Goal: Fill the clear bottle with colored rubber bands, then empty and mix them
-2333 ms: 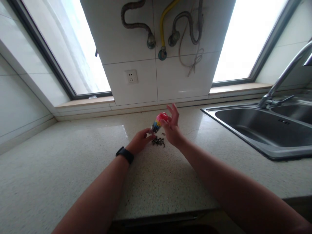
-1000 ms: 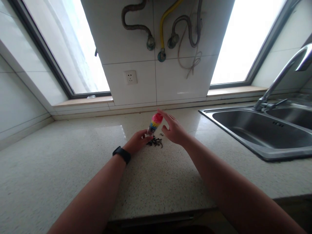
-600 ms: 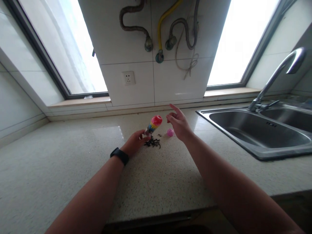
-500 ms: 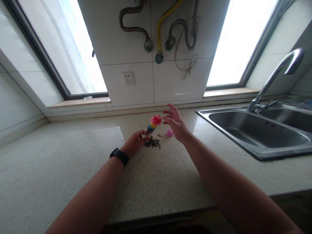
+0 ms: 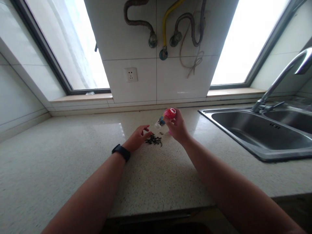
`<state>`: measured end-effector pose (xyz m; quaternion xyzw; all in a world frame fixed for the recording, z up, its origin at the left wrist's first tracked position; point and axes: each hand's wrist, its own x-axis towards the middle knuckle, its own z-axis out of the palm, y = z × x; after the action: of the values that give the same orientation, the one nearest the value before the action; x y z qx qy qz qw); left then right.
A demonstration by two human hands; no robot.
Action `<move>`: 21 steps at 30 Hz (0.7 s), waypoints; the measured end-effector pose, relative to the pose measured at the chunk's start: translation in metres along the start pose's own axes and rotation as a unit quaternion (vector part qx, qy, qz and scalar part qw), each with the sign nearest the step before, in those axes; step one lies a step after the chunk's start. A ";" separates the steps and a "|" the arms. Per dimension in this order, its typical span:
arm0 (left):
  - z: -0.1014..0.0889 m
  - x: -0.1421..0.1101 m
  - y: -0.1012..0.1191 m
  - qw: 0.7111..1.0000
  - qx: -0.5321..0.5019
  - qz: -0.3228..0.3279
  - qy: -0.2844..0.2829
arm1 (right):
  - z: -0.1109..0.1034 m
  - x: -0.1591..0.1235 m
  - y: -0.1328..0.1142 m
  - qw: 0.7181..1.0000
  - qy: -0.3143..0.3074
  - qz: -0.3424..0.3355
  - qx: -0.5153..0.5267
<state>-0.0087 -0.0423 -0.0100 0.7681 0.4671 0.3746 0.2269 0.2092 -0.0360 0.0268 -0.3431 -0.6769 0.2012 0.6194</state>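
Observation:
My right hand [image 5: 177, 127] is wrapped round a small clear bottle [image 5: 161, 122] with a coloured wrap and a red rounded end [image 5: 170, 113]. The bottle is tilted, its clear end pointing down and left, its red end up and right. My left hand [image 5: 138, 138], with a dark watch [image 5: 121, 152] on the wrist, is open just left of a small heap of dark, thin, curled pieces [image 5: 154, 139] on the counter. A pink round thing [image 5: 170, 132] lies partly hidden behind my right hand.
The speckled stone counter [image 5: 146, 182] runs back to a tiled wall with a socket [image 5: 131, 74] and hanging hoses [image 5: 164, 22]. On the right is a steel double sink [image 5: 243, 130] with a tall faucet [image 5: 280, 78]. Windows stand on both sides.
The bottle has passed from my left hand to my right hand and moved right. My left hand has let go and its fingers are apart. The view has shifted slightly.

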 end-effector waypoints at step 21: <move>0.001 0.006 -0.013 0.997 -0.073 0.023 -0.010 | 0.024 -0.015 -0.007 0.981 -0.138 -0.023 -0.134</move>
<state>-0.0135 -0.0313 -0.0176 0.7637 0.4184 0.4050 0.2788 0.1846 -0.0481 0.0174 -0.3760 -0.7844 0.1394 0.4731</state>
